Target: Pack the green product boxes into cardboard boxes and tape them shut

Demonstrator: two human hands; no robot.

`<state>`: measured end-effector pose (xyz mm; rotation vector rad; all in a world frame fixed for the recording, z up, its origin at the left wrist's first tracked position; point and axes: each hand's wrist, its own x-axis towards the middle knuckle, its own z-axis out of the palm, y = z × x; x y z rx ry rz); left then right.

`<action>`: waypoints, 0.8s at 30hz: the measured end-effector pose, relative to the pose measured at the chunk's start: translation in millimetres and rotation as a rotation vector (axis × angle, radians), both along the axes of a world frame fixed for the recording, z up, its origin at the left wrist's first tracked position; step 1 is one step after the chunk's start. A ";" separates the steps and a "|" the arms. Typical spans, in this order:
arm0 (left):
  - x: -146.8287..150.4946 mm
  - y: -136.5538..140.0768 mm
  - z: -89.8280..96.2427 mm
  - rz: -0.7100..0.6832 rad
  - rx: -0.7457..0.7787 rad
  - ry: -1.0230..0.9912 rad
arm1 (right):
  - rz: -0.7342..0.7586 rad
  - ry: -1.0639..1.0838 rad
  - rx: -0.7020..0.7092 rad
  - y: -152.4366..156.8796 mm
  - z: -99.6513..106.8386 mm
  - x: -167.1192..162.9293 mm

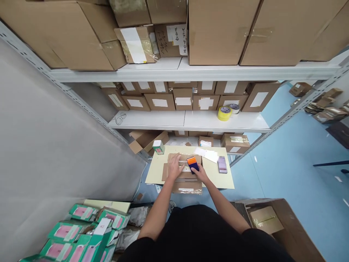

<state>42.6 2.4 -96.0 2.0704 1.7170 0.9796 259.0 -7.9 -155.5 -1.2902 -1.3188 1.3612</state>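
A cardboard carton with its flaps spread lies on the small pale yellow table in front of me. My left hand rests on the left part of the carton, its fingers stretched out. My right hand grips a small orange and dark blue box by its lower right side, above the carton. What the carton holds is mostly hidden. At the table's far left corner stands a green and white box. White paper slips and a phone with a blurred screen lie to the right.
A shelf rack stands ahead, packed with cardboard boxes. Yellow tape rolls sit on its middle shelf. Several green and pink boxes are piled at my lower left. A large open carton stands at my lower right.
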 end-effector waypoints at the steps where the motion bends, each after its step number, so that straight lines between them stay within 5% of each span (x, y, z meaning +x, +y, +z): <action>1: 4.8 1.7 4.4 -0.020 0.015 -0.007 | 0.004 0.005 0.001 0.7 0.3 -0.1; 11: 6.0 -6.2 53.7 0.070 0.019 -0.062 | 0.085 -0.057 0.041 2.2 8.9 8.1; 17: -14.0 6.6 79.8 0.207 -0.167 -0.081 | 0.160 -0.200 0.117 10.6 25.3 10.1; 24: -44.2 16.9 82.5 0.309 -0.295 -0.139 | 0.208 -0.459 0.198 22.0 61.8 22.5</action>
